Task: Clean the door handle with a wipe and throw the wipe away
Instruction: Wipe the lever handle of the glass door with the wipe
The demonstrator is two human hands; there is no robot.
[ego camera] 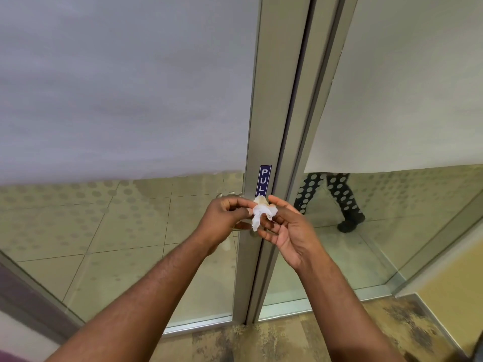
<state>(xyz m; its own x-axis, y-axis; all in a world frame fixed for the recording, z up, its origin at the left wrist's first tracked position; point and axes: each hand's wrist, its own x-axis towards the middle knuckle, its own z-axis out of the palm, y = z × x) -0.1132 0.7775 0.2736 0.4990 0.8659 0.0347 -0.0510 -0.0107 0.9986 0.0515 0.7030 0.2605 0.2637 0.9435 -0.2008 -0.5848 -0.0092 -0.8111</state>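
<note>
A crumpled white wipe [261, 214] sits between my two hands in front of the glass door's metal frame [264, 126]. My left hand [224, 218] pinches the wipe's left side with thumb and fingertips. My right hand [285, 231] is palm up with its fingers spread, and its fingertips touch the wipe from the right. The metal door handle [227, 195] is mostly hidden behind my left hand; only its upper end shows to the left of the frame. A blue PULL sticker [264, 180] is on the frame just above the wipe.
Frosted film covers the upper glass on both sides. Through the right pane, a person's legs in dotted trousers [337, 194] stand beyond the door. Patterned carpet [274, 340] lies at my feet; a yellow wall [454, 280] stands at the right.
</note>
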